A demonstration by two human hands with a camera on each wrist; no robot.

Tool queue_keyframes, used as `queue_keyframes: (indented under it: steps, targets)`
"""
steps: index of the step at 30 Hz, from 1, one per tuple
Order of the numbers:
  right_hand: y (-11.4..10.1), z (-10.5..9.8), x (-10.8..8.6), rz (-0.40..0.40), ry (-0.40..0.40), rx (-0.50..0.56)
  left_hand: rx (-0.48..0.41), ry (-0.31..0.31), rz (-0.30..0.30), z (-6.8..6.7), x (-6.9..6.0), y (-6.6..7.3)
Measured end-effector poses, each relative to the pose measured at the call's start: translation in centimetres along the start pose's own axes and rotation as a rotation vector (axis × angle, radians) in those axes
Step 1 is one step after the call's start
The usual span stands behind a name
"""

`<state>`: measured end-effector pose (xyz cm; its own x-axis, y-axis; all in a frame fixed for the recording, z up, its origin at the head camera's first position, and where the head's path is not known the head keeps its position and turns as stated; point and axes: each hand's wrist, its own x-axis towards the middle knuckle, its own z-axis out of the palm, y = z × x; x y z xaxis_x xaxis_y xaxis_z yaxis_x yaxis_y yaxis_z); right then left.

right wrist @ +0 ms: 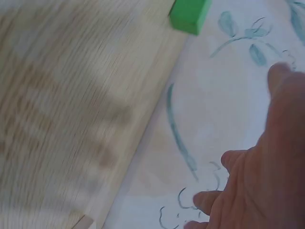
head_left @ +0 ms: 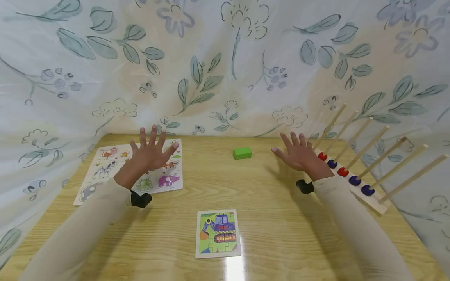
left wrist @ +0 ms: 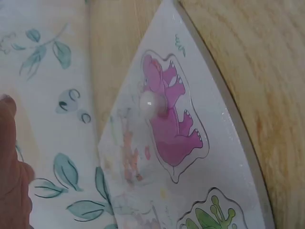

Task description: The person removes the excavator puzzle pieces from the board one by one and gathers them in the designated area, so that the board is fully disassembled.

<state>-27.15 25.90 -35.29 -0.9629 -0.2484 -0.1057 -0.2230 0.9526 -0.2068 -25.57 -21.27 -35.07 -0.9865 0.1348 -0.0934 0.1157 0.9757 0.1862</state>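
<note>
both hands are spread wide with nothing in them. the left hand (head_left: pixel 150 154) hovers over the animal board (head_left: pixel 180 164), its fingers toward the floral cloth (head_left: pixel 197 39); the left wrist view is hazy, so i can't say for sure that no fingertip touches a piece. the right hand (head_left: pixel 298 154) hangs just beside the peg rack (head_left: pixel 374 203), with its shadow on the table (head_left: pixel 281 234) suggesting it is raised. the green block (head_left: pixel 242 153) lies between the hands, nearer the right, toward the table's far edge. the excavator jigsaw (head_left: pixel 218 234) lies flat, nearer the person.

the likeliest trouble seems to be on the right: the dowels (head_left: pixel 369 148) stand tall and close to that hand and sleeve, so a careless outward sweep could knock the rack askew or over the nearby table edge. the red ring (head_left: pixel 343 172) and its neighbours sit low, so they would probably stay on unless the rack tipped. on the left, a dragging cuff might catch the white knob (left wrist: pixel 152 105) and lift the purple hippo (left wrist: pixel 174 143) from its recess. a forward nudge could push the block into the cloth or off the back.
</note>
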Motion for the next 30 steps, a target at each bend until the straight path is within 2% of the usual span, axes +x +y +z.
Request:
queue_keyframes:
  steps: [4, 8, 13, 15, 17, 23, 30]
  targets:
    - [-0.4, 0.1, -0.3, -0.073, 0.006, 0.076, -0.010, 0.016, 0.063, -0.5, -0.7, 0.3]
    - [-1.1, 0.4, -0.7, -0.133, 0.034, 0.132, -0.044, 0.035, 0.151, -0.7, -1.5, 0.4]
    - [-2.7, 1.1, -1.5, -0.179, 0.066, 0.194, -0.156, 0.008, 0.306, -0.3, -2.4, -0.3]
    - [-3.3, 1.5, -1.9, -0.198, 0.071, 0.211, -0.211, -0.013, 0.357, -0.1, -2.9, -0.6]
    - [-3.9, 2.0, -2.3, -0.217, 0.077, 0.224, -0.258, -0.007, 0.389, 0.2, -3.5, -0.9]
    - [-5.3, 3.0, -3.1, -0.270, 0.095, 0.216, -0.337, 0.063, 0.431, 0.9, -5.4, -1.0]
    - [-7.0, 3.6, -4.3, -0.347, 0.067, 0.213, -0.378, 0.174, 0.580, 2.0, -7.9, 0.2]
